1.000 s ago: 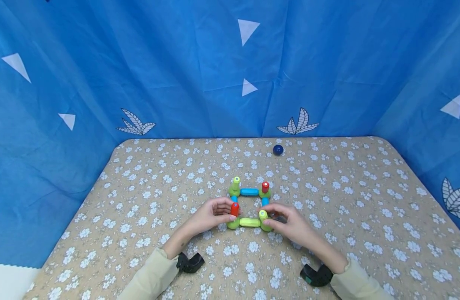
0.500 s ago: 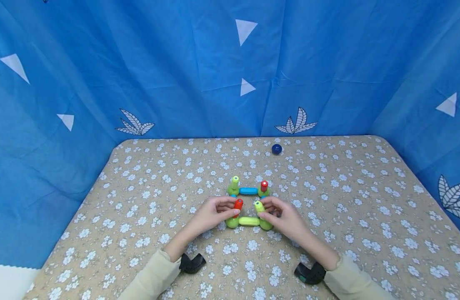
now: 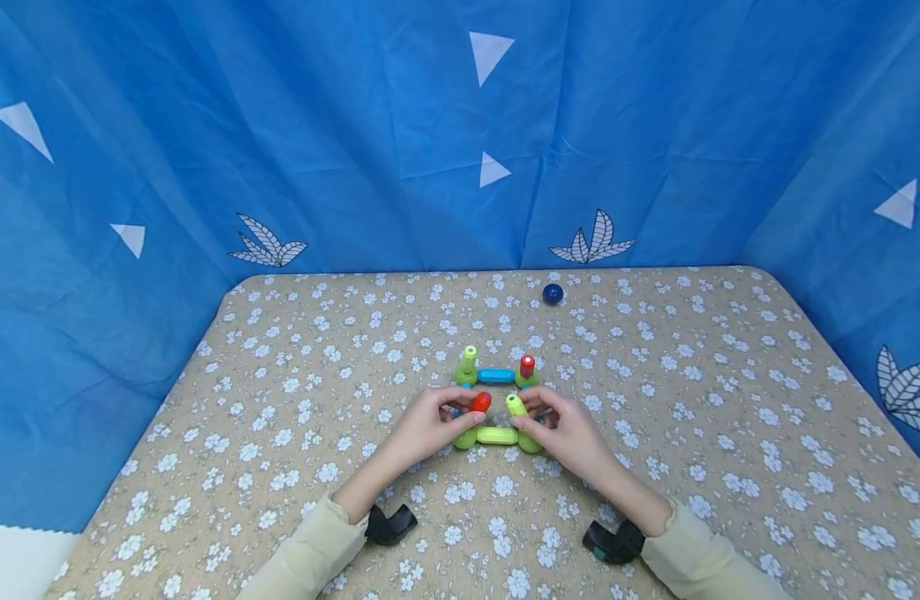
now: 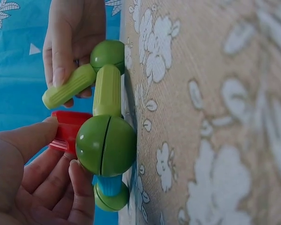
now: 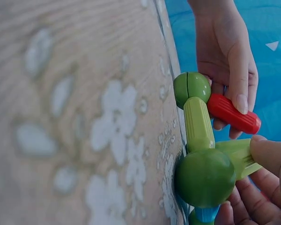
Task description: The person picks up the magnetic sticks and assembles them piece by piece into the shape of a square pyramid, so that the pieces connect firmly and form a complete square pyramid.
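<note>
A square toy frame of green balls and coloured rods lies on the table. My left hand (image 3: pixel 433 421) pinches the red rod (image 3: pixel 481 402) that rises from the front left green ball (image 4: pixel 106 144). With thumb and fingers, my right hand (image 3: pixel 568 427) pinches the yellow-green rod (image 3: pixel 516 406) on the front right green ball (image 5: pixel 205 178). Both held rods lean inward, their tops towards each other. A ribbed yellow-green rod (image 3: pixel 497 436) joins the two front balls. At the back, a blue rod (image 3: pixel 496 376) links two balls bearing an upright yellow-green rod (image 3: pixel 469 359) and red rod (image 3: pixel 527 366).
A dark blue ball (image 3: pixel 553 293) sits near the table's far edge. The flowered tablecloth (image 3: pixel 295 383) surrounds the toy, and a blue curtain (image 3: pixel 400 133) hangs behind and at the sides. Black camera mounts (image 3: pixel 613 542) are strapped beneath both wrists.
The held red and yellow-green rods, roughly upright before, now tilt inward, and both hands have shifted slightly towards each other. The back rods stand as before.
</note>
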